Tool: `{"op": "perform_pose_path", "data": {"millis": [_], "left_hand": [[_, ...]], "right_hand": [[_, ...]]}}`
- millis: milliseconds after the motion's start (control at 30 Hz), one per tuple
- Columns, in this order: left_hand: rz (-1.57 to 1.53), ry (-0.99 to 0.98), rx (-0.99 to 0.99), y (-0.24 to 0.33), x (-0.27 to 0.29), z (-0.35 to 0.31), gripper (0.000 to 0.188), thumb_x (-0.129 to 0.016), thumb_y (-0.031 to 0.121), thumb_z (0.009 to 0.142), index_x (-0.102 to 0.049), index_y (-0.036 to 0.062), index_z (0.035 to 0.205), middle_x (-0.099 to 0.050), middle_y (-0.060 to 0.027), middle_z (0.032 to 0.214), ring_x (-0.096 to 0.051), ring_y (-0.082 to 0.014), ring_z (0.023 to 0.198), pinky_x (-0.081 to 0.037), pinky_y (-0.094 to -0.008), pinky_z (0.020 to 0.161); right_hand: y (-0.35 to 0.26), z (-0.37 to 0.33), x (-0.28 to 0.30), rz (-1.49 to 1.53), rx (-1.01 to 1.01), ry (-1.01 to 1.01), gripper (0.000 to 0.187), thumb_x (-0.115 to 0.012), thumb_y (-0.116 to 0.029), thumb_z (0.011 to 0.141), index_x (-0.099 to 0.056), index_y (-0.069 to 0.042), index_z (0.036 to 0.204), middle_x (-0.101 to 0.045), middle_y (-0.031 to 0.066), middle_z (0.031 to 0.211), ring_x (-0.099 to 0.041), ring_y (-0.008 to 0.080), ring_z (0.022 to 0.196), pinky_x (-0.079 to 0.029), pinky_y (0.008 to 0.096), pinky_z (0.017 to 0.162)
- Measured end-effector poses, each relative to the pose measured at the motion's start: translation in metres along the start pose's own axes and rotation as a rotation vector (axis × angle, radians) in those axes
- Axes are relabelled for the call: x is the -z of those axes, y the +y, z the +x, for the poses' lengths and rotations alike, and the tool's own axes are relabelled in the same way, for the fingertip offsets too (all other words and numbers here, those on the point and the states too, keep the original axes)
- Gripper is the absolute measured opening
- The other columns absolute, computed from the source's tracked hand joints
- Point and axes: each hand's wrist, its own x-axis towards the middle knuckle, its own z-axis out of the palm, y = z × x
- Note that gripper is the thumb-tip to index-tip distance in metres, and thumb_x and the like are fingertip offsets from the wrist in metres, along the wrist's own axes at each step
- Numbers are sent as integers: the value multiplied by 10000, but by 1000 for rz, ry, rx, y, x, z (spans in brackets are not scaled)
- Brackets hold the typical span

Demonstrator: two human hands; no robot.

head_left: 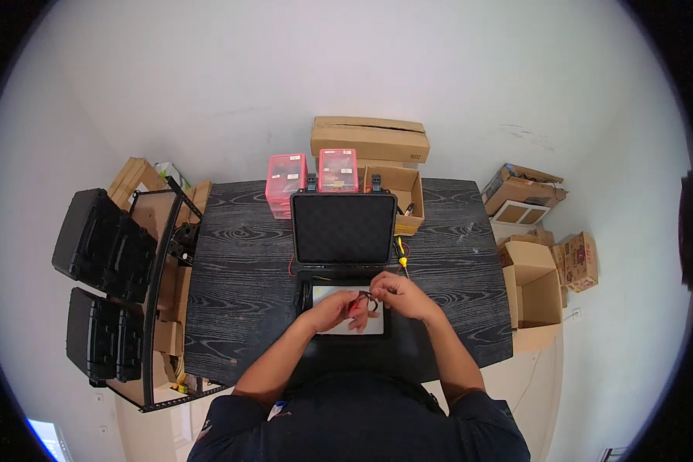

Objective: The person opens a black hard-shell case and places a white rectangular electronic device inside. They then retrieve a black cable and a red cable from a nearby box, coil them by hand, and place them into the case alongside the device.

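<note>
A black hard case (pixel 388 327) lies open on the table in front of me, its foam-lined lid (pixel 343 229) raised at the far side. A white panel (pixel 328 292) fills much of its base. Over that panel, my left hand (pixel 333 309) is closed with a small red piece (pixel 354 306) at its fingers. My right hand (pixel 399 296) pinches a thin black cable (pixel 375 305) that curves down between the hands. Whether the red piece and the cable are joined is too small to tell. Right of the lid lies a yellow-and-black screwdriver (pixel 401 252).
Red clear-fronted drawer boxes (pixel 286 185) and an open cardboard box (pixel 393 185) stand at the back of the black wood-grain table (pixel 239 254). A long carton (pixel 369 138) is behind them. Black cases (pixel 92 239) fill a left-hand rack; cartons (pixel 535 300) stand right of the table.
</note>
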Motion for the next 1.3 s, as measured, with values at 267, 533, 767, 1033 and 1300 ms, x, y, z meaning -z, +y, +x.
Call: {"op": "perform_pose_path", "data": {"millis": [267,533,767,1033,1300], "left_hand": [[-303,288,-250,-12,1,8,374,-391,325,1125,-531,88,872,-658,-187,1270,-617,-304,1265,-386,-501,1215],[-407,524,-445,2,-6,15,364,-315,301,1159,-604,134,1013,-382,-110,1680,-350,-262,1557,-327,-490,1261],[-483,478,-466,0,-3,15,413,-278,334,1163,-643,153,1095,-410,-99,1666,-359,-247,1553,-312,-473,1269],[-255,729,-566,8,-16,28,366,-334,309,1162,-639,107,1154,-452,-124,1631,-408,-219,1510,-315,-405,1244],[887,656,-373,0,-7,29,358,-398,248,1150,-604,-3,1000,-674,-141,1071,-622,-230,941,-477,-421,858]], "right_hand": [[-2,7,-20,40,-190,181,174,-631,-123,1038,-678,13,1135,-679,53,893,-621,149,793,-515,319,742],[-5,1,-23,-298,-43,235,166,-645,-76,987,-683,-4,1131,-733,144,1018,-713,297,910,-547,389,797],[-13,-3,-23,-726,139,286,151,-689,-153,973,-707,-15,1032,-701,132,972,-697,353,931,-555,430,779],[-5,-2,-18,-267,140,76,155,-704,-175,991,-688,-21,978,-675,102,961,-680,233,901,-538,364,767],[-26,-9,-17,115,-93,44,177,-647,-168,1045,-663,5,1006,-670,86,907,-655,191,839,-532,354,744]]}}
